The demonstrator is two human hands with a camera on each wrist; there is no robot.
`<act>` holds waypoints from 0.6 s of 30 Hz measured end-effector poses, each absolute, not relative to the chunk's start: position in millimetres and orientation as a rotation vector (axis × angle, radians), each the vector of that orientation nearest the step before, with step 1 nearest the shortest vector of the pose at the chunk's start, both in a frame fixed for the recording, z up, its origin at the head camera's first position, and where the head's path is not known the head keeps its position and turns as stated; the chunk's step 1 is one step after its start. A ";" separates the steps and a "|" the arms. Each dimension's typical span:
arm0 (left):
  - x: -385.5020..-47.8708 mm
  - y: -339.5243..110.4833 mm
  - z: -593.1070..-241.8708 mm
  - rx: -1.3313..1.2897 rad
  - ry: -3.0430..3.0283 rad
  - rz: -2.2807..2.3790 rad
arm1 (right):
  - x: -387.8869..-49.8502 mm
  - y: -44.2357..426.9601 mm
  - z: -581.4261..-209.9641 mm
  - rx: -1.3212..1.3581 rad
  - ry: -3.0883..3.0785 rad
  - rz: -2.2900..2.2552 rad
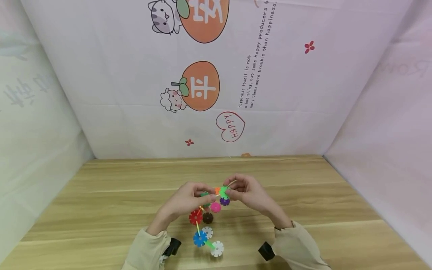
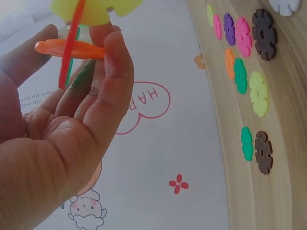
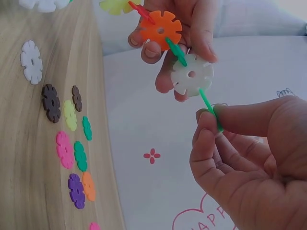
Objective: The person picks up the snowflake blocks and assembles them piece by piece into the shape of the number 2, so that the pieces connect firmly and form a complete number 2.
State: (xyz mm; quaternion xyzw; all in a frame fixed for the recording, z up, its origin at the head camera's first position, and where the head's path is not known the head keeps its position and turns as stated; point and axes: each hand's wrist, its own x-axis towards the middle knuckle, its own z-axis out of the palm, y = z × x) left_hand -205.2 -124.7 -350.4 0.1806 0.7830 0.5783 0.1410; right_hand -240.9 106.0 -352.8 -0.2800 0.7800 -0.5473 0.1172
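Note:
Between the two hands hangs a chain of notched plastic discs joined edge to edge. My left hand (image 1: pixel 187 198) holds it near the orange disc (image 3: pixel 160 30) and the white disc (image 3: pixel 192 75). A dark green disc (image 3: pixel 176 51) links those two. My right hand (image 3: pixel 240 153) pinches a bright green disc (image 3: pixel 211 111) between thumb and forefinger, its edge meeting the white disc's rim. Lower down the chain, in the head view, are a red disc (image 1: pixel 195 217), a blue disc (image 1: pixel 200 238) and a white end disc (image 1: pixel 217 249).
Loose discs lie on the wooden table (image 1: pixel 118 210): purple (image 3: pixel 76 191), pink (image 3: pixel 64 150), dark brown (image 3: pixel 51 103), white (image 3: pixel 32 62), and several others. A printed white cloth (image 1: pixel 270 127) stands behind, with white side walls at left and right.

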 end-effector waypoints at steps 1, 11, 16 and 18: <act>-205.1 -124.5 -350.4 0.524 2.259 1.670 | -240.9 105.9 -353.2 -0.823 2.288 -1.598; -205.7 -122.0 -351.3 0.530 2.300 1.656 | -239.9 104.2 -354.1 -0.819 2.269 -1.644; -204.8 -121.0 -349.3 0.537 2.343 1.640 | -238.5 102.4 -352.4 -0.759 2.250 -1.707; -204.5 -120.8 -348.6 0.549 2.347 1.652 | -237.4 101.2 -352.0 -0.743 2.225 -1.742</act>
